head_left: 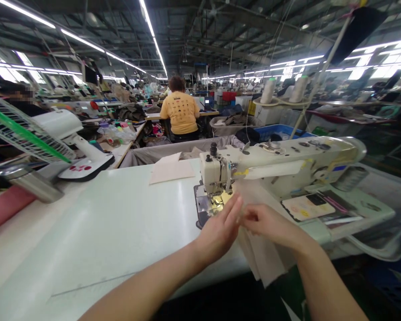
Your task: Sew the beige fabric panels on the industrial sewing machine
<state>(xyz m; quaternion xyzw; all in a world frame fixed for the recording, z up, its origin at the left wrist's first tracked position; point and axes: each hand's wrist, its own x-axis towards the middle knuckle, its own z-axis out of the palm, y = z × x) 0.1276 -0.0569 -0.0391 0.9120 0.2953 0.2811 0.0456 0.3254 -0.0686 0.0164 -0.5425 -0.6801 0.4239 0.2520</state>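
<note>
A pale beige piece of fabric (pixel 263 256) hangs over the front edge of the sewing table and runs back under the arm of the sewing machine (pixel 217 171). Just in front of the lit needle area, my left hand (pixel 220 227) has its fingers stretched out beside the fabric; its thumb is hidden. Close against it on the right, my right hand (pixel 265 223) has curled fingers pinching the fabric, slightly blurred. Between the two hands, the exact contact is hard to see. Another folded beige fabric piece (pixel 172 171) lies on the table left of the machine head.
A phone (pixel 309 206) and pens lie on the machine bed at right. To the left stand a white fan (pixel 58 129) and a steel flask (pixel 36 183). Thread cones (pixel 268 90) rise behind the machine. A person in a yellow shirt (pixel 179 111) sits ahead, facing away.
</note>
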